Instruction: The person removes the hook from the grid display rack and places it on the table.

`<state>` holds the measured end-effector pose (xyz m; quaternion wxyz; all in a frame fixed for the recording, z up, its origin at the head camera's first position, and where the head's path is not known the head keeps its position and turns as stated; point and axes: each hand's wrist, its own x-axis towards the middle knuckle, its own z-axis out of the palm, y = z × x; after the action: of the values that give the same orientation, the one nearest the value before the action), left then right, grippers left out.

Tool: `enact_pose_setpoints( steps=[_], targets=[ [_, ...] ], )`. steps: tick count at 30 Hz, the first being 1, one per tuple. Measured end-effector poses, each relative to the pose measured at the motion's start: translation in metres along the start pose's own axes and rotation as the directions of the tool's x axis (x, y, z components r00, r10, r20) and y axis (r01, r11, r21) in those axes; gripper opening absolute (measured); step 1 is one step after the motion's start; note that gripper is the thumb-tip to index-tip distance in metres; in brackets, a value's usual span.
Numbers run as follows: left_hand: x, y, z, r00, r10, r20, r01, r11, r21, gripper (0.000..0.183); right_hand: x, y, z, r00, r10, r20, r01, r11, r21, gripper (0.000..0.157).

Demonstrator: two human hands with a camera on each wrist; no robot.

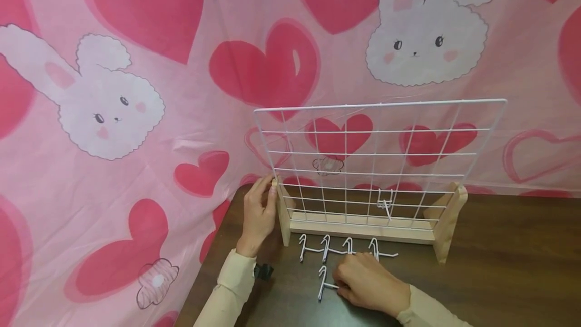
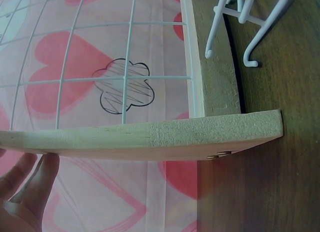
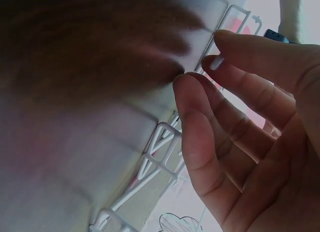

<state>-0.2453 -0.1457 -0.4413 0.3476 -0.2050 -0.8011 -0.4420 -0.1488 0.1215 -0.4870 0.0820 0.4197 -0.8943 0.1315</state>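
My left hand [image 1: 258,213] touches the outer side of the rack's left wooden side panel [image 1: 283,216] with its fingertips; in the left wrist view, its fingers [image 2: 45,179] meet that panel. Thumb and index finger of my right hand [image 1: 374,281] pinch the straight prong of a white wire hook [image 1: 322,284] lying on the table. In the right wrist view, the prong's tip [image 3: 217,62] pokes out between those fingertips. Several more white hooks [image 1: 326,249] lie in a row behind it, partly hidden by my right hand. One white hook [image 1: 386,203] hangs on the white wire grid [image 1: 345,150].
The grid leans back between two wooden side panels, with a wooden base bar [image 1: 363,226] across the bottom. A pink cloth [image 1: 204,115] with hearts and rabbits hangs behind and left of the dark wooden table [image 1: 513,251].
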Motion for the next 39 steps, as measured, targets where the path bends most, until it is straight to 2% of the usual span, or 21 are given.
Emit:
enact_pose_setpoints(
  steps=[14,25,29,35,39],
  targets=[
    [-0.0009,0.0004,0.0009,1.000,-0.018,0.002,0.018,1.000,0.022,0.033,-0.0010,-0.0003,0.0024,1.000,-0.023,0.004,0.023,1.000,-0.011,0.032],
    [-0.0006,0.0009,0.0001,1.000,-0.019,0.003,0.019,1.000,0.021,0.032,-0.0023,-0.0009,0.0031,0.999,-0.038,-0.014,0.037,0.997,-0.065,0.032],
    [-0.0005,0.0000,0.0004,1.000,-0.001,-0.001,0.001,1.000,0.024,0.032,-0.0026,-0.0011,0.0012,0.999,-0.033,-0.012,0.033,0.998,-0.050,0.032],
    [0.0001,0.0000,0.0000,1.000,-0.018,0.010,0.018,1.000,0.011,0.033,-0.0028,-0.0025,-0.0036,1.000,-0.017,0.003,0.017,0.999,-0.030,0.034],
    [-0.0004,-0.0004,0.0004,1.000,-0.021,0.009,0.021,1.000,0.009,0.033,-0.0031,-0.0028,-0.0060,1.000,-0.026,-0.017,0.025,0.999,-0.030,0.032]
  ],
)
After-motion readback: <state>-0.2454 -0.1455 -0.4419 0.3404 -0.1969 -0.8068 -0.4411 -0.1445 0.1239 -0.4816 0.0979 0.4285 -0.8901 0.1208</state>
